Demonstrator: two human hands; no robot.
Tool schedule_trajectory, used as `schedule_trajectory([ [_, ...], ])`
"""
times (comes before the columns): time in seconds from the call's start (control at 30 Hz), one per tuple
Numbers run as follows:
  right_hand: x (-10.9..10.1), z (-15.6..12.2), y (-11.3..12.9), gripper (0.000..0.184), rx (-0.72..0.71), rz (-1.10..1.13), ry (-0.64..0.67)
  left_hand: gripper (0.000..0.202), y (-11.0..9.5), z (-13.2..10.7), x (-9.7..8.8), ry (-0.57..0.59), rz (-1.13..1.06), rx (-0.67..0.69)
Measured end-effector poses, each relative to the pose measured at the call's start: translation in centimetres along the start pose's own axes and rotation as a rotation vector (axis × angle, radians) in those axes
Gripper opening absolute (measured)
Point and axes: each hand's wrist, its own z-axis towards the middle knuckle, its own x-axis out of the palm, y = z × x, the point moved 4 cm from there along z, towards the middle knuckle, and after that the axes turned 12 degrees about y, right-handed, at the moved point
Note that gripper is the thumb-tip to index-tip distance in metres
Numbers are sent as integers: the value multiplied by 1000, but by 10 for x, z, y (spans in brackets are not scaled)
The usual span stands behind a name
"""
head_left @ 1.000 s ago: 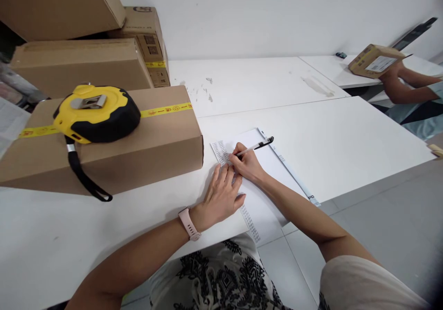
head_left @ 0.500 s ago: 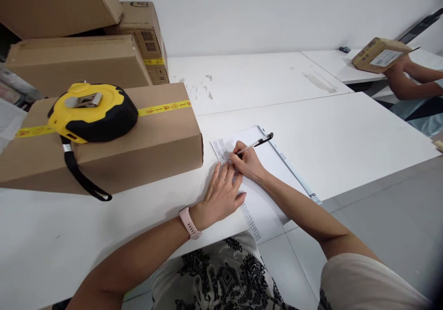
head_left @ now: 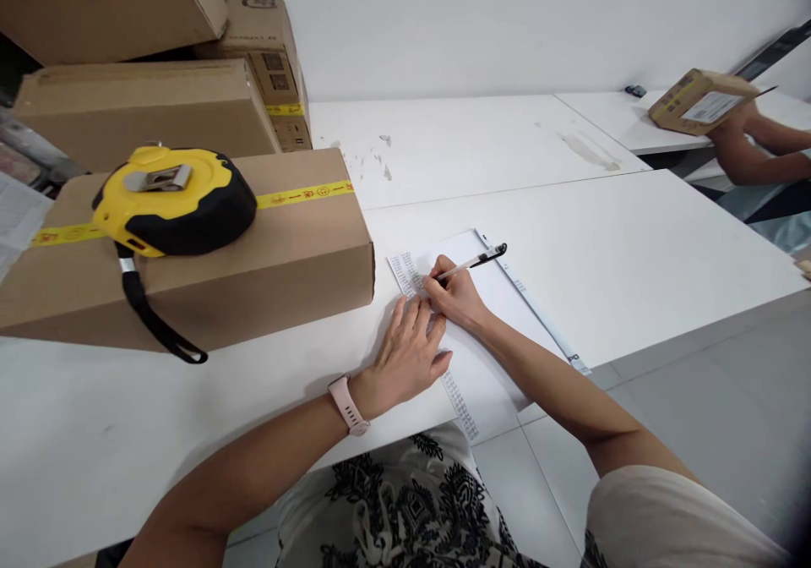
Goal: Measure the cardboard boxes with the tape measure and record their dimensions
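Right hand [head_left: 457, 296] pinches the pen [head_left: 475, 261] near its tip. Left hand [head_left: 409, 350] flat, fingers slightly apart, across the edge of the paper [head_left: 507, 297] on the table [head_left: 634, 255]. Paper's likely light, floppy, creases easily; take by edges. Pen: light, stiff.

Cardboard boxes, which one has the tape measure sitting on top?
The long front box at left, nearest the left hand: the yellow tape measure rests on it. None shows on the boxes behind it or the labelled box at far right.

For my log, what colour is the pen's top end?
Black; the pen shows best in head view.
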Motion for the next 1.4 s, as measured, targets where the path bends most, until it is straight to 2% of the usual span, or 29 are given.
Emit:
schedule_trajectory([
  [0.9, -2, 1, 4, 17, -21, 0, -14, 54, 0, 1, -1, 18, -5, -2],
  [1.4, -4, 1, 3, 16, -18, 5, -24, 56, -1, 2, -3, 70, 28, -30],
])
